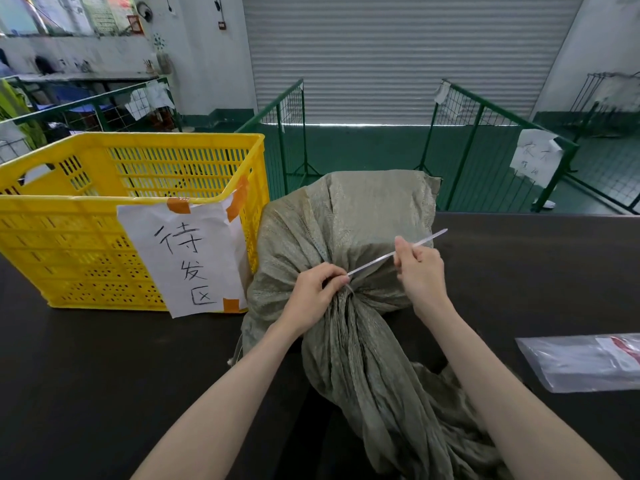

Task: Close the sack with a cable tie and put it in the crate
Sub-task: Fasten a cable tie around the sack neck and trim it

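Observation:
A grey-green woven sack (349, 223) lies on the dark table, its neck gathered into a bunch that trails toward me. A white cable tie (377, 260) is looped around that neck, its free tail slanting up to the right. My left hand (313, 296) pinches the bunched neck where the tie's head sits. My right hand (420, 271) grips the tail of the tie, just right of the neck. The yellow slatted crate (104, 216) stands to the left of the sack, touching it, with a handwritten paper sheet taped to its front.
A clear plastic bag (585, 362) with something white and red inside lies at the table's right edge. Beyond the table's far edge (519, 213) are green wire fence panels, a green floor and a shut roller door.

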### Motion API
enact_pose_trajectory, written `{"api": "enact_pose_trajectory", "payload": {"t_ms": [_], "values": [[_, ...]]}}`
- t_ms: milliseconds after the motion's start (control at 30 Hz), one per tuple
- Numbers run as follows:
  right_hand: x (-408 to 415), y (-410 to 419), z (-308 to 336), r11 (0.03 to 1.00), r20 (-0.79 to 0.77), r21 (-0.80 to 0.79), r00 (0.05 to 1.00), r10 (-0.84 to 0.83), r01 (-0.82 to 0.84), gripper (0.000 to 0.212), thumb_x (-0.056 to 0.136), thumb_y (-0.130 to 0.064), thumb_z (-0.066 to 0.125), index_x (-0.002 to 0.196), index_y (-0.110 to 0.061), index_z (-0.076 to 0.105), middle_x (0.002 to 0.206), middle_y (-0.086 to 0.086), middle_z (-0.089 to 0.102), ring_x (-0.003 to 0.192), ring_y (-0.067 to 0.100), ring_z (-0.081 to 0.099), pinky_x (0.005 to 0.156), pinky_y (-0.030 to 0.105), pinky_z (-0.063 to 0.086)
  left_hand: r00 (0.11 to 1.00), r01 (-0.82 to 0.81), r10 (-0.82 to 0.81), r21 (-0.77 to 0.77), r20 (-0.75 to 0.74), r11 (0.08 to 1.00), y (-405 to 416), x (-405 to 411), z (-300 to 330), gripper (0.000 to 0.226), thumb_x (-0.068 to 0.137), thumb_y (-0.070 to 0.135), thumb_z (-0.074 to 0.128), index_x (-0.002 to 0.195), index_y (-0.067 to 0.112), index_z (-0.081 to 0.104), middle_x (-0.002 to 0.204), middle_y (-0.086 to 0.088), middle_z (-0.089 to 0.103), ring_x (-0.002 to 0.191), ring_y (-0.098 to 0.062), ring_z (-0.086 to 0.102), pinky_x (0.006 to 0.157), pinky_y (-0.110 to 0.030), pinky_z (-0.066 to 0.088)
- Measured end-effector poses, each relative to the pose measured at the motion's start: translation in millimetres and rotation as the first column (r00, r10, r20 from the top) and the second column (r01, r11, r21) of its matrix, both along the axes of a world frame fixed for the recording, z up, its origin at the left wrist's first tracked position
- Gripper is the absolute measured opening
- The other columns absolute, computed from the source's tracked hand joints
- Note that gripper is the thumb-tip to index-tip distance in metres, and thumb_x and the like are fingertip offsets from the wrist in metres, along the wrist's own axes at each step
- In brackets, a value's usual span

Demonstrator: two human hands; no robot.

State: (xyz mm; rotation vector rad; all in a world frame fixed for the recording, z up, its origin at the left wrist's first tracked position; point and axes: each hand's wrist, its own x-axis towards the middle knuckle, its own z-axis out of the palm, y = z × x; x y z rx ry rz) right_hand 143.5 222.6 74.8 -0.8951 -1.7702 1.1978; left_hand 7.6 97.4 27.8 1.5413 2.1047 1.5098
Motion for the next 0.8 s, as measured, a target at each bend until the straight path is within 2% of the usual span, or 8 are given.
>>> {"api": "enact_pose_trajectory", "payload": {"t_ms": [233,300,367,467,600,667,800], "values": [[9,-3,0,0.980,-0.131,-0.196,0.990,-0.047,0.020,0.048,0.097,-0.026,0.047,0.051,-0.012,0.040,0.048,0.001,0.030,0.040,0.009,0.027,0.044,0.025,0.022,1.000,-0.006,0.005,-0.023,-0.011,1.000,1,5,-1,0.009,0.090,0.014,0.062,0.090,0.010,0.070,0.086,-0.003,0.068,0.082,-0.014,0.061,0.075,-0.024,0.046],[9,-8,-2,0.965,-0.195,-0.262,0.980,-0.030,-0.023,0.046,0.097,-0.025,0.048,0.053,-0.012,0.040,0.052,0.003,0.027,0.040,0.009,0.024,0.041,0.022,0.019,1.000,-0.004,0.004,-0.021,-0.023,1.000,1,9,0,0.009,0.091,0.014,0.062,0.089,0.010,0.069,0.085,-0.003,0.067,0.081,-0.014,0.061,0.075,-0.025,0.046],[3,-11,-9,0.959,-0.186,-0.271,0.982,0.031,-0.081,0.045,0.095,-0.027,0.052,0.053,-0.013,0.043,0.051,0.001,0.027,0.039,0.008,0.024,0.039,0.019,0.020,0.999,0.004,-0.005,-0.013,-0.037,1.000,1,11,1,0.008,0.090,0.013,0.062,0.089,0.009,0.069,0.084,-0.004,0.067,0.079,-0.015,0.060,0.074,-0.026,0.045],[-9,-18,-23,0.974,-0.036,-0.205,0.995,0.094,-0.099,0.049,0.090,-0.035,0.055,0.044,-0.019,0.047,0.043,-0.006,0.035,0.041,0.011,0.031,0.045,0.028,0.027,0.997,0.027,-0.028,-0.015,-0.073,1.000,1,13,4,0.007,0.089,0.012,0.063,0.089,0.007,0.068,0.083,-0.006,0.067,0.078,-0.014,0.059,0.073,-0.020,0.042],[-11,-25,-22,0.999,0.084,-0.047,0.996,0.031,-0.027,0.052,0.094,-0.031,0.051,0.044,-0.019,0.045,0.041,-0.007,0.039,0.046,0.014,0.037,0.055,0.031,0.032,0.995,0.027,-0.030,-0.027,-0.098,0.999,0,11,3,0.008,0.090,0.014,0.063,0.090,0.008,0.068,0.084,-0.005,0.067,0.078,-0.015,0.060,0.073,-0.022,0.043],[-8,-29,-19,0.998,0.093,0.051,0.995,-0.029,0.025,0.050,0.096,-0.026,0.049,0.047,-0.016,0.043,0.044,-0.003,0.040,0.048,0.013,0.039,0.057,0.032,0.030,0.992,0.026,-0.032,-0.048,-0.123,0.999,1,9,1,0.010,0.091,0.017,0.062,0.091,0.008,0.068,0.084,-0.004,0.067,0.079,-0.016,0.060,0.074,-0.027,0.046],[-4,-27,-18,0.992,0.080,0.104,0.993,-0.086,0.078,0.051,0.097,-0.024,0.048,0.047,-0.015,0.041,0.045,-0.003,0.040,0.049,0.012,0.038,0.060,0.033,0.030,0.983,0.028,-0.040,-0.069,-0.177,0.997,4,9,-3,0.012,0.092,0.021,0.059,0.093,0.011,0.067,0.085,0.000,0.064,0.079,-0.015,0.059,0.074,-0.035,0.048]]}}
